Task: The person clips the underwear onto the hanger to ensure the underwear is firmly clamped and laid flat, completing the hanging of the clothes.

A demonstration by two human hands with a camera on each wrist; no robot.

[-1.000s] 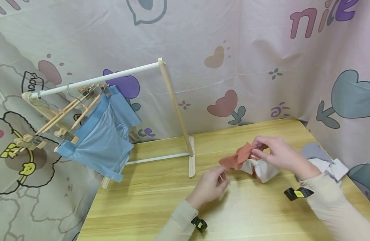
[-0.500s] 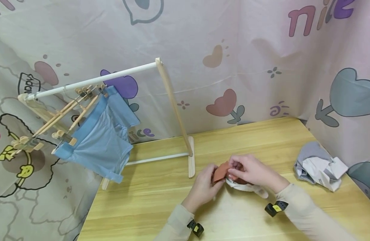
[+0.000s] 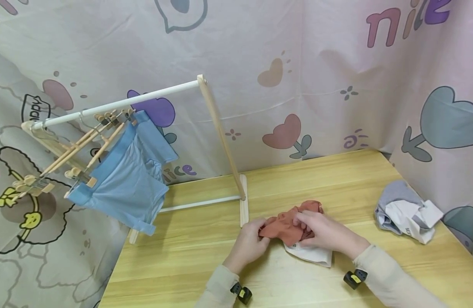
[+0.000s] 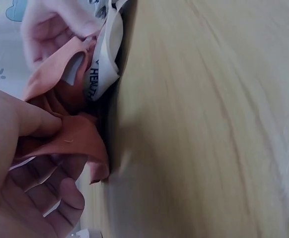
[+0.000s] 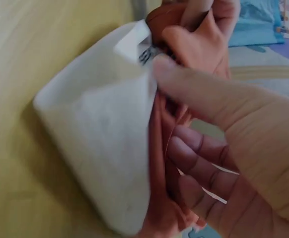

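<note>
A crumpled rust-orange garment (image 3: 283,226) with a white part (image 3: 311,254) that carries dark lettering lies bunched over the table between both hands. My left hand (image 3: 247,244) pinches its orange left edge; in the left wrist view the thumb presses the orange cloth (image 4: 80,136) from above, with fingers beneath. At the other side my right hand (image 3: 329,233) grips the bunched orange cloth near the lettering. In the right wrist view its thumb lies over the cloth, the fingers curl in behind, and the white part (image 5: 105,144) spreads toward the table.
A wooden drying rack (image 3: 221,132) with a white top bar stands at the left. From it hang clip hangers (image 3: 72,149), one bearing light-blue shorts (image 3: 125,175). A grey and white cloth bundle (image 3: 407,211) lies near the right edge of the wooden table (image 3: 175,265).
Both hands and the garment have shifted left and toward the front. The left hand has taken hold of the orange edge, and the orange cloth is more spread, above the white part.
</note>
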